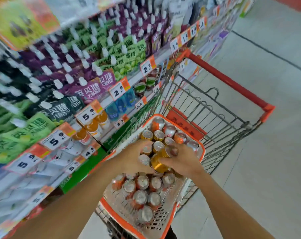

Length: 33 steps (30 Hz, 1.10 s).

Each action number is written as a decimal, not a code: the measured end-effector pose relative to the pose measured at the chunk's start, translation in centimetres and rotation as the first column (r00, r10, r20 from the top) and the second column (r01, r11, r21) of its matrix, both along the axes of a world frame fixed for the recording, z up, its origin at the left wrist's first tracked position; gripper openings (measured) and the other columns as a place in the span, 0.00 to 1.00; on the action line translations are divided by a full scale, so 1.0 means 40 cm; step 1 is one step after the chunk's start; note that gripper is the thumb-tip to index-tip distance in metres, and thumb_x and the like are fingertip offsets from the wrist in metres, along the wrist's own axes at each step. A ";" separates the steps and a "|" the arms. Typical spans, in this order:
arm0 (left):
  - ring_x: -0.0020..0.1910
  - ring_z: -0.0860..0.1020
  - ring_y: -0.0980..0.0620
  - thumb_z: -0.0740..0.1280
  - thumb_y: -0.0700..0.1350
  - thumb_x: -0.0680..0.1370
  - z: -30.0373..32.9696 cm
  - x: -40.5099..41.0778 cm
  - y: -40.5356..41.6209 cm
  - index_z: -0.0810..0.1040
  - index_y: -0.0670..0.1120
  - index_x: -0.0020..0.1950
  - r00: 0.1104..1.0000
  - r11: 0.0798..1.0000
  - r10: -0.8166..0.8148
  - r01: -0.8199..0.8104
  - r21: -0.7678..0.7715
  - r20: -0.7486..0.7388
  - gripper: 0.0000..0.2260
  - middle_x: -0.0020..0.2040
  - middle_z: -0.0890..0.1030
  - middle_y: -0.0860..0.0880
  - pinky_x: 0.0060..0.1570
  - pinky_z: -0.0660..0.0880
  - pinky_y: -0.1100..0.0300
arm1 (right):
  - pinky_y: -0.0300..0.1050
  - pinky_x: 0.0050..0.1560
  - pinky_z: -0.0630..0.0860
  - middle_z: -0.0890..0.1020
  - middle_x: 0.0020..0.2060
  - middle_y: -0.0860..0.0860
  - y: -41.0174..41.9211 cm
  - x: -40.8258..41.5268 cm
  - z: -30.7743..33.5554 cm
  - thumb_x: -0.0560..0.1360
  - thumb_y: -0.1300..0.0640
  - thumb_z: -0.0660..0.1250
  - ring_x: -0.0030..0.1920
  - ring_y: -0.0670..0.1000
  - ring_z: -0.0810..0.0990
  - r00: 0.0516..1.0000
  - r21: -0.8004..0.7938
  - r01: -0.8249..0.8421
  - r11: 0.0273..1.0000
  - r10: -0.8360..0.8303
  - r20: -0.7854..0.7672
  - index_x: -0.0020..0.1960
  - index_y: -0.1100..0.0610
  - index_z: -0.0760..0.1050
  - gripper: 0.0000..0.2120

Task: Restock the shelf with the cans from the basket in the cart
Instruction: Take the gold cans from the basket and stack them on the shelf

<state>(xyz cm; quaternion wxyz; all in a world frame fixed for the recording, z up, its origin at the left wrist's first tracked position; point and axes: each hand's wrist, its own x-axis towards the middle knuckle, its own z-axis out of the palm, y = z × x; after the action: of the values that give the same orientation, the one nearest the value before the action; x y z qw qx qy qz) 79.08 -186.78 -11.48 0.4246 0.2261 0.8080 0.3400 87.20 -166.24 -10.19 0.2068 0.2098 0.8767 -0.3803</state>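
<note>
Cans point(143, 182) were what the job turned on, and nearly all of them sat upright in the orange basket point(165, 221), which rested inside the wire cart point(220, 118) parked just beside the shelf point(87, 116). Both hands were down in the middle of the basket. The left hand point(132, 157) was curled over the tops of a couple of cans, apparently gripping them, though blur hid exactly how many. The right hand point(182, 161) had its fingers wrapped round a gold can point(159, 163) tipped onto its side, with another can seemingly bunched against it. A cluster of cans stood at the near end of the basket and another at the far end, with some bare perforated floor showing at the near corner. Judging from that, the restocking looked barely begun or only partly through: a full load waited in the basket, and no gap for these cans could be picked out on the blurred shelf.
</note>
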 end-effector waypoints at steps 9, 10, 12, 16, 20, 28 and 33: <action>0.42 0.81 0.61 0.82 0.45 0.63 0.564 -0.178 -0.033 0.74 0.57 0.55 0.692 0.697 0.686 -0.537 0.476 -0.225 0.26 0.47 0.82 0.55 0.44 0.80 0.59 | 0.54 0.59 0.79 0.84 0.57 0.51 -0.115 -0.370 0.597 0.61 0.46 0.80 0.57 0.53 0.83 0.878 -0.463 -0.316 0.828 0.071 -0.473 0.67 0.50 0.74 0.37; 0.42 0.82 0.59 0.82 0.43 0.63 0.618 -0.195 -0.040 0.74 0.55 0.55 0.641 0.624 0.743 -0.562 0.543 -0.191 0.26 0.46 0.83 0.54 0.44 0.81 0.57 | 0.53 0.59 0.79 0.84 0.58 0.52 -0.141 -0.402 0.643 0.62 0.50 0.81 0.59 0.54 0.83 0.854 -0.484 -0.352 0.801 0.064 -0.516 0.68 0.52 0.74 0.37; 0.39 0.83 0.55 0.80 0.36 0.64 0.718 -0.229 -0.064 0.72 0.48 0.60 0.653 0.507 0.757 -0.596 0.622 0.008 0.28 0.46 0.84 0.49 0.38 0.81 0.55 | 0.52 0.61 0.80 0.84 0.59 0.56 -0.188 -0.448 0.719 0.64 0.56 0.79 0.61 0.58 0.82 0.822 -0.551 -0.417 0.723 0.042 -0.568 0.67 0.55 0.76 0.32; 0.34 0.80 0.51 0.76 0.38 0.61 0.895 -0.272 -0.157 0.76 0.46 0.57 0.820 0.516 0.534 -0.507 0.690 0.203 0.26 0.41 0.84 0.48 0.31 0.77 0.60 | 0.47 0.53 0.81 0.87 0.50 0.52 -0.255 -0.510 0.883 0.58 0.45 0.83 0.52 0.52 0.85 0.793 -0.627 -0.551 0.551 0.112 -0.599 0.50 0.48 0.86 0.22; 0.36 0.81 0.50 0.75 0.38 0.64 1.007 -0.305 -0.203 0.83 0.47 0.48 0.811 0.464 0.553 -0.491 0.737 0.191 0.14 0.42 0.84 0.46 0.38 0.79 0.58 | 0.49 0.47 0.81 0.87 0.49 0.56 -0.312 -0.556 1.002 0.65 0.50 0.80 0.47 0.55 0.86 0.724 -0.585 -0.594 0.553 0.051 -0.688 0.49 0.53 0.86 0.14; 0.39 0.80 0.62 0.79 0.45 0.64 1.141 -0.363 -0.141 0.70 0.50 0.56 0.090 0.378 0.923 -0.398 0.836 -0.374 0.26 0.44 0.80 0.55 0.36 0.77 0.64 | 0.45 0.48 0.84 0.87 0.46 0.48 -0.391 -0.616 1.164 0.66 0.54 0.82 0.47 0.47 0.86 0.527 -0.458 -0.525 0.717 -0.149 -0.837 0.54 0.53 0.83 0.18; 0.36 0.82 0.54 0.76 0.42 0.67 1.185 -0.397 -0.131 0.78 0.44 0.54 0.448 0.406 0.871 -0.417 0.813 -0.204 0.17 0.41 0.84 0.50 0.30 0.77 0.61 | 0.46 0.47 0.84 0.87 0.45 0.48 -0.347 -0.636 1.213 0.70 0.51 0.79 0.46 0.47 0.86 0.518 -0.363 -0.568 0.738 -0.022 -0.855 0.51 0.50 0.83 0.11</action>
<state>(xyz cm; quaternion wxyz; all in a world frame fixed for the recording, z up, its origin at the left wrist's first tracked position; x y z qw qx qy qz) 63.20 -192.03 35.94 -0.1519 0.0980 0.7363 0.6521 61.77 -180.13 38.32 -0.1053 -0.2192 0.7195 -0.6505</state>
